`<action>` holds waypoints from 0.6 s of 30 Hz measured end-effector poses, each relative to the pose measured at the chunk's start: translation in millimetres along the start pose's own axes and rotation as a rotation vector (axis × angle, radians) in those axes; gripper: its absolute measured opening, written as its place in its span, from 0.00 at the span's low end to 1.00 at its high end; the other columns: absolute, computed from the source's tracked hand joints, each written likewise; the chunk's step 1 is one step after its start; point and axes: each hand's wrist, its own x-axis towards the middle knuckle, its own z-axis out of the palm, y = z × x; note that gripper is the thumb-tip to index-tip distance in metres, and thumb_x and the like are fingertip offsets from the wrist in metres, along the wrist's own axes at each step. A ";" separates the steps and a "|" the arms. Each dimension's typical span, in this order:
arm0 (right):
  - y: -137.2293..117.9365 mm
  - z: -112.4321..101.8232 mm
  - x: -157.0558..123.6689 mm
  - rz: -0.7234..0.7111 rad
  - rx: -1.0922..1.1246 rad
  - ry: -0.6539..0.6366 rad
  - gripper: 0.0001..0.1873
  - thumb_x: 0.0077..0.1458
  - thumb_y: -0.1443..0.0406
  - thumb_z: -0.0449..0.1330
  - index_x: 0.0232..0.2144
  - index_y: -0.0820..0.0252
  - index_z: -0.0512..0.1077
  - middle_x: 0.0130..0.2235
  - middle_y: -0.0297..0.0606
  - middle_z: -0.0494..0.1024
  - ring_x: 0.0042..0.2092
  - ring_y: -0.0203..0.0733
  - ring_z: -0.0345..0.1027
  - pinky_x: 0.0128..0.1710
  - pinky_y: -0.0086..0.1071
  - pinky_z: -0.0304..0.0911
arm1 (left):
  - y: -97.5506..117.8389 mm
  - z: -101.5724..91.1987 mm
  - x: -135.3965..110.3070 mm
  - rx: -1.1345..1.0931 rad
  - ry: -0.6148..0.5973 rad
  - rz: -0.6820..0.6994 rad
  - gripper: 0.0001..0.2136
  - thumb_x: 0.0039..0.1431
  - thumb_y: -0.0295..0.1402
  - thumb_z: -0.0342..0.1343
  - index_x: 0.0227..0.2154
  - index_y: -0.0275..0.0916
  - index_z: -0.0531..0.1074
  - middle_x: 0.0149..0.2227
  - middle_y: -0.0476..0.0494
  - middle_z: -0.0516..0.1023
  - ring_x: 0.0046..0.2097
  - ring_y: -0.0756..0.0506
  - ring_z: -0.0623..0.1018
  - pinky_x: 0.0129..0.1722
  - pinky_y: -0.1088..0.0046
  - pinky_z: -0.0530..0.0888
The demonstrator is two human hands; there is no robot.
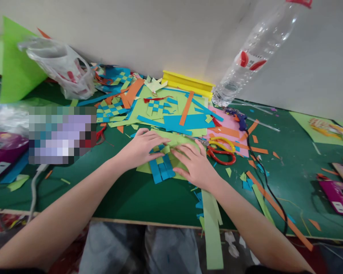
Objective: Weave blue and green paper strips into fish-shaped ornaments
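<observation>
A small paper weave of blue strips and light green strips (162,170) lies on light green paper at the middle of the table. My left hand (141,150) reaches in from its left, fingers stretched out and thumb apart, fingertips touching its upper part. From the other side my right hand (194,163) rests over its right edge with fingers spread, beside a small folded green strip end (166,149). What lies beneath the fingers is partly hidden. Scissors with red and yellow handles (222,149) lie just right of my right hand.
Finished-looking woven pieces (160,106), orange strips (186,108) and blue paper (180,122) pile up behind my hands. A plastic bottle (254,57) stands at the wall near a blue glue gun (238,117). A long green strip (213,232) overhangs the front edge. A phone-like blurred device (65,137) sits left.
</observation>
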 end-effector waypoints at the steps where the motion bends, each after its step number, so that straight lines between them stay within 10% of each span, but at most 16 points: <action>1: 0.2 -0.7 0.1 -0.015 0.005 0.000 0.28 0.66 0.49 0.44 0.61 0.54 0.61 0.59 0.40 0.70 0.63 0.47 0.57 0.67 0.57 0.32 | 0.4 0.0 0.0 -0.015 0.013 -0.008 0.17 0.62 0.41 0.55 0.53 0.44 0.69 0.49 0.43 0.78 0.51 0.43 0.75 0.55 0.61 0.58; 12: 4.1 -7.8 0.0 -0.070 -0.041 0.063 0.31 0.66 0.50 0.45 0.66 0.56 0.52 0.62 0.40 0.67 0.63 0.46 0.58 0.68 0.55 0.30 | 6.3 -8.3 2.3 -0.319 0.032 -0.135 0.21 0.58 0.46 0.57 0.50 0.42 0.72 0.39 0.46 0.81 0.37 0.47 0.78 0.48 0.64 0.69; 18: 39.1 -27.1 -1.9 0.291 -0.139 0.285 0.25 0.65 0.56 0.46 0.61 0.55 0.58 0.56 0.43 0.73 0.58 0.50 0.64 0.64 0.53 0.43 | 4.9 -8.5 1.9 -0.408 0.038 -0.139 0.21 0.56 0.46 0.59 0.50 0.42 0.73 0.36 0.46 0.80 0.39 0.46 0.78 0.44 0.66 0.73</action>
